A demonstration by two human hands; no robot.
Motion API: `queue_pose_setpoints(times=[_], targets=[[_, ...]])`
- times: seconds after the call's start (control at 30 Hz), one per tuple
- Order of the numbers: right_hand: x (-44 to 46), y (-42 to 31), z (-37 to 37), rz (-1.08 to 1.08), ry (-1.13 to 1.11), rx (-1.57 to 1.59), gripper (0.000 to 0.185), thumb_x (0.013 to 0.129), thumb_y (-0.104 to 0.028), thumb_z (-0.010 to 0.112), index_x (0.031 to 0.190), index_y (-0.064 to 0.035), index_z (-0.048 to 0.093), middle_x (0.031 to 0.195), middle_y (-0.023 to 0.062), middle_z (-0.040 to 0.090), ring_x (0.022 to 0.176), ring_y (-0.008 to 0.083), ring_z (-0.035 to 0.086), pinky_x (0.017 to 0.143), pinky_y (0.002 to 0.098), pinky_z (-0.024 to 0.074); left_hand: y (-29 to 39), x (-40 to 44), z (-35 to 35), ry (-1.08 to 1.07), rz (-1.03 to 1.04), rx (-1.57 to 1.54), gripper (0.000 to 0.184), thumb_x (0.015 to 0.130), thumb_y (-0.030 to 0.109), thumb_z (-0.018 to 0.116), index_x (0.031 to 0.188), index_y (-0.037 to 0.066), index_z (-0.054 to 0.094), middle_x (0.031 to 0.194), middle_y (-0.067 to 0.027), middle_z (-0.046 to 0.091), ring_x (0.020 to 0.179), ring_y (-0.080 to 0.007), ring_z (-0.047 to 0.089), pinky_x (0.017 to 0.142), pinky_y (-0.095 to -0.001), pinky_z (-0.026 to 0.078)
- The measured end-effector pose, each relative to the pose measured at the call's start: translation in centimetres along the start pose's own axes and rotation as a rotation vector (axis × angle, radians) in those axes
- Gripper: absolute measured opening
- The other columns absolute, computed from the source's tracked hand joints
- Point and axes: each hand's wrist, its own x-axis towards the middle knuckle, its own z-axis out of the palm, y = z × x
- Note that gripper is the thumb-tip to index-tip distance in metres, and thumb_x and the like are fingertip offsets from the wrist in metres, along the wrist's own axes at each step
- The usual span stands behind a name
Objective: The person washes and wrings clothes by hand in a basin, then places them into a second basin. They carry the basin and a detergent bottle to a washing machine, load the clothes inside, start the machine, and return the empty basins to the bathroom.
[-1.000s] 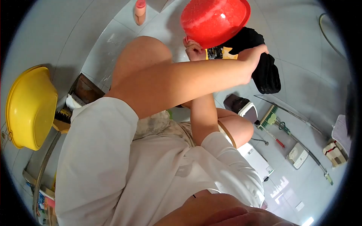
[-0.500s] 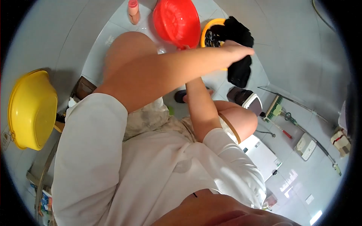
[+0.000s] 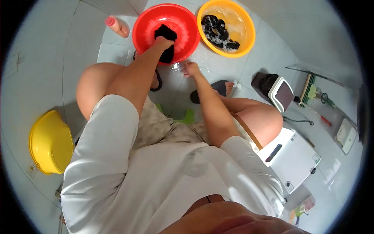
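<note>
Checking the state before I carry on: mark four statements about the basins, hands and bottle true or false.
1. The left hand holds a black cloth at the red basin. True.
2. The right hand is inside the orange basin. False: it is outside, near the red basin's rim.
3. Sudsy dark cloth lies in the orange basin. True.
4. The pink-capped bottle is between the basins. False: it is left of the red one.

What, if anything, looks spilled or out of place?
The floor beside the red basin and right hand shows a shiny, speckled patch: likely splashed water outside the basin, though possibly glare. Nothing else stands out.
</note>
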Motion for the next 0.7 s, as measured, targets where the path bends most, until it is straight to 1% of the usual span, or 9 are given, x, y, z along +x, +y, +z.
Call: queue_pose_setpoints(times=[0.1, 0.13, 0.2, 0.27, 0.3, 0.4, 0.5, 0.53, 0.7], targets=[[4.7, -0.9, -6.9, -0.341, 0.201, -0.288, 0.026, 0.099, -0.023, 0.051, 0.101, -0.0073, 0.072, 0.065, 0.0086, 0.068, 0.055, 0.0224, 0.067, 0.052, 0.0351, 0.054, -1.4, 3.0, 3.5, 0.194, -0.062, -0.127, 0.081, 0.073, 0.037, 0.079, 0.141, 0.005, 0.05, 0.136, -0.0283, 0.056, 0.124, -0.0417, 0.057, 0.104, -0.0409, 0.048], [2.5, -3.8, -8.2, -0.454, 0.219, 0.21, 0.024, 0.098, -0.02, 0.053, 0.099, -0.0059, 0.072, 0.068, 0.0138, 0.07, 0.056, 0.0268, 0.067, 0.057, 0.0385, 0.0548, 0.0, 0.9, 2.6, 0.234, -0.05, -0.043, 0.081, 0.075, 0.031, 0.077, 0.144, 0.005, 0.044, 0.139, -0.0283, 0.051, 0.125, -0.0436, 0.054, 0.104, -0.0428, 0.048], [6.1, -6.1, -12.3, -0.803, 0.667, -0.019, 0.017, 0.089, -0.013, 0.061, 0.102, -0.0087, 0.071, 0.079, 0.0107, 0.072, 0.072, 0.0282, 0.07, 0.069, 0.0394, 0.0549, 2.6, -2.6, 1.3, 0.275, -0.033, 0.062, 0.081, 0.078, 0.025, 0.074, 0.147, 0.005, 0.039, 0.143, -0.0283, 0.046, 0.126, -0.0455, 0.051, 0.104, -0.0447, 0.047], [4.5, -9.7, -16.0, -0.722, 0.787, -0.194, 0.035, 0.08, -0.015, 0.068, 0.115, -0.0106, 0.069, 0.099, 0.0124, 0.073, 0.092, 0.0311, 0.07, 0.083, 0.0403, 0.0546, 4.4, -4.6, 1.3, 0.518, 0.172, 0.044, 0.065, 0.077, 0.016, 0.072, 0.137, 0.001, 0.052, 0.143, -0.0309, 0.041, 0.129, -0.0482, 0.045, 0.109, -0.0488, 0.041], [7.0, -9.6, -18.2, -0.666, 0.743, -0.318, 0.061, 0.076, -0.026, 0.078, 0.133, -0.0131, 0.059, 0.127, 0.0155, 0.065, 0.117, 0.0327, 0.062, 0.099, 0.0403, 0.049, 4.8, -4.7, 1.5, 0.52, 0.173, 0.062, 0.065, 0.077, 0.016, 0.072, 0.137, 0.001, 0.052, 0.143, -0.0309, 0.041, 0.129, -0.0482, 0.045, 0.109, -0.0488, 0.041], [7.6, -9.1, -20.4, -0.26, 0.712, -0.887, 0.119, 0.063, -0.053, 0.089, 0.157, -0.0208, 0.023, 0.162, 0.012, 0.03, 0.146, 0.0374, 0.032, 0.119, 0.0519, 0.0243, 6.5, -5.1, 2.5, 0.522, 0.393, 0.135, 0.057, 0.077, 0.01, 0.069, 0.132, 0.004, 0.056, 0.149, -0.0266, 0.033, 0.126, -0.045, 0.046, 0.105, -0.0468, 0.045], [7.5, -6.2, -21.7, -0.288, 0.619, -0.99, 0.119, 0.063, -0.053, 0.088, 0.157, -0.0226, 0.023, 0.158, 0.0121, 0.038, 0.144, 0.0352, 0.035, 0.12, 0.0538, 0.0209, 8.1, -5.6, 4.1, 0.467, 0.475, 0.059, 0.056, 0.077, 0.01, 0.069, 0.131, 0.004, 0.057, 0.148, -0.0271, 0.033, 0.124, -0.0463, 0.047, 0.105, -0.0462, 0.045], [7.9, -6.3, -21.9, -0.25, 0.59, -1.012, 0.107, 0.068, -0.052, 0.085, 0.155, -0.0236, 0.029, 0.148, 0.0122, 0.051, 0.138, 0.0348, 0.045, 0.116, 0.0549, 0.0295, 8.5, -6.0, 4.5, 0.446, 0.482, 0.027, 0.051, 0.079, 0.013, 0.069, 0.129, 0.008, 0.061, 0.143, -0.0253, 0.041, 0.124, -0.0402, 0.052, 0.105, -0.0423, 0.046], [8.6, -7.1, -22.1, -0.127, 0.449, -0.925, 0.085, 0.078, -0.05, 0.075, 0.148, -0.0162, 0.043, 0.131, 0.015, 0.065, 0.119, 0.0349, 0.063, 0.101, 0.0508, 0.0485, 10.4, -5.8, 6.6, 0.182, 0.532, -0.078, 0.046, 0.081, 0.014, 0.067, 0.125, 0.007, 0.063, 0.127, -0.0211, 0.054, 0.115, -0.0349, 0.058, 0.099, -0.0403, 0.049]])
